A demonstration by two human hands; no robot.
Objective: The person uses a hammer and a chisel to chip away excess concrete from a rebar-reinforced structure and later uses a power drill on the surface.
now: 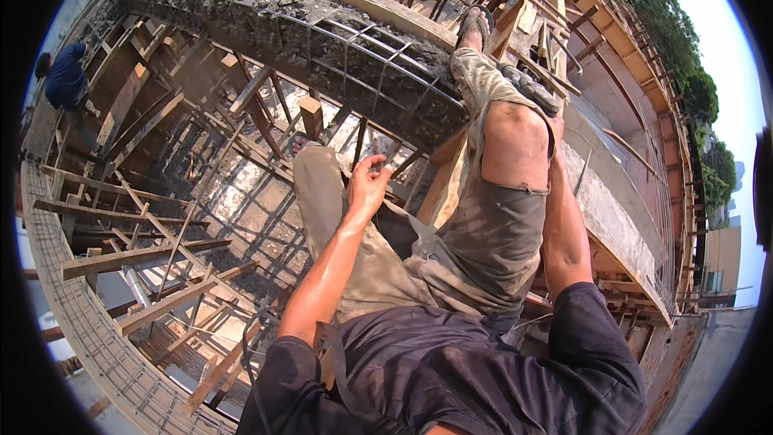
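My left hand (369, 187) is bare and raised beside my left knee, its fingers loosely bent and apart, with nothing visible in them. My right arm runs up along the outer side of my bent right leg. At its end a grey, ridged glove (530, 89) appears to cover my right hand, next to the shin and over timber boards. My knee hides part of that wrist, and the fingers' grip cannot be made out. A thin bent metal rod (573, 56) lies near the glove. Ahead runs a concrete-filled beam with a rebar cage (354, 40).
My sandalled right foot (475, 26) rests at the beam's end. Below left is a deep space with timber props (145, 258) and a curved rebar mat (88, 330). Formwork and a concrete ledge (608, 209) stand at right. A person in blue (66, 79) is at far left.
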